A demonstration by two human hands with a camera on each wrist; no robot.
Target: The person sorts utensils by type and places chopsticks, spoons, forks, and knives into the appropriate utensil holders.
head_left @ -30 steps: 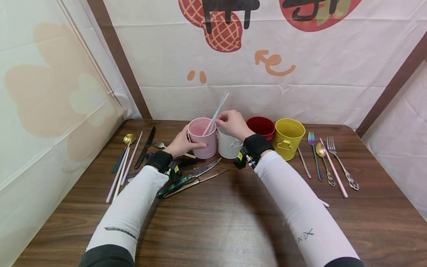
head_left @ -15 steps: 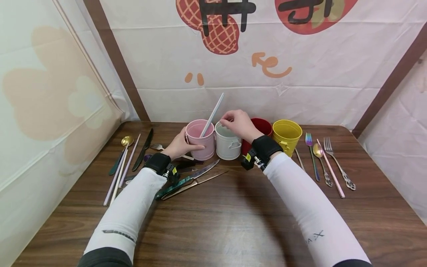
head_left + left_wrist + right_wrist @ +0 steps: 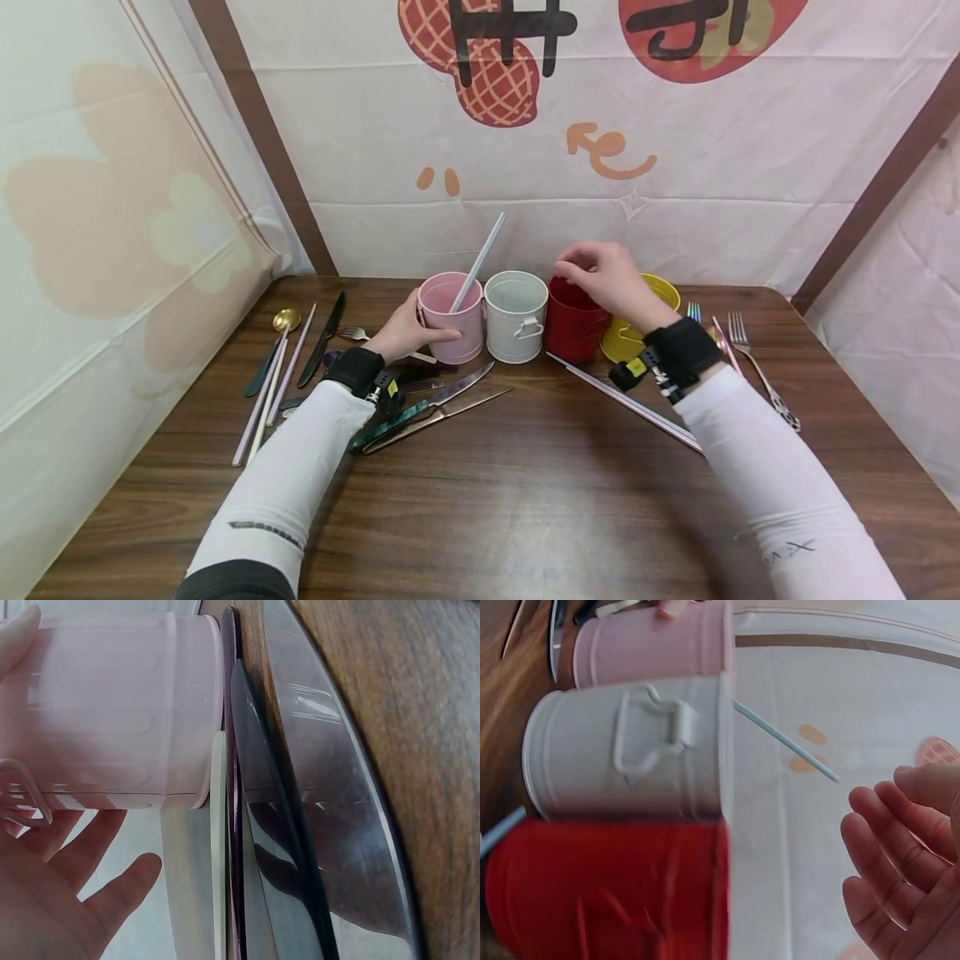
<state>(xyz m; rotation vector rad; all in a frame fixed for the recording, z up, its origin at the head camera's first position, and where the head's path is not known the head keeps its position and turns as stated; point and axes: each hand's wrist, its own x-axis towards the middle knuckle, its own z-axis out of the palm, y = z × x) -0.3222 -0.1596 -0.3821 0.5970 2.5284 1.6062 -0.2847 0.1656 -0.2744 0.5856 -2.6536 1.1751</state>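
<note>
Since the frame half a second ago, we see that the right hand (image 3: 615,283) has moved rightward, from above the white bucket (image 3: 513,333) to above the red bucket (image 3: 572,332). Nearest us, at the bottom of the frame, stretch two white sleeves (image 3: 277,487) of smooth, slightly wrinkled fabric, over a brown wood-grain table (image 3: 487,500). Left of centre lie a long knife (image 3: 461,386) with a dark green marbled handle and a slim gold-toned knife (image 3: 442,419); right of centre, thin pale sticks (image 3: 625,405) slant on the wood. Beyond them, just left of the frame's middle, we find the left hand (image 3: 401,332) grasping the pink bucket (image 3: 467,332), thumb across its smooth, banded side. Pale, straight chopsticks (image 3: 480,260) stand tilted inside that bucket, their upper ends poking past the rim toward the upper right. We see the right hand's grip released: the fingers bend loosely and hold nothing. White, red and yellow buckets (image 3: 621,340) continue the row rightward, glossy and round, and the white one bears a bent-wire handle. Farthest back, across the frame's upper part, hangs a creased white cloth (image 3: 360,142) with printed red and orange shapes.
</note>
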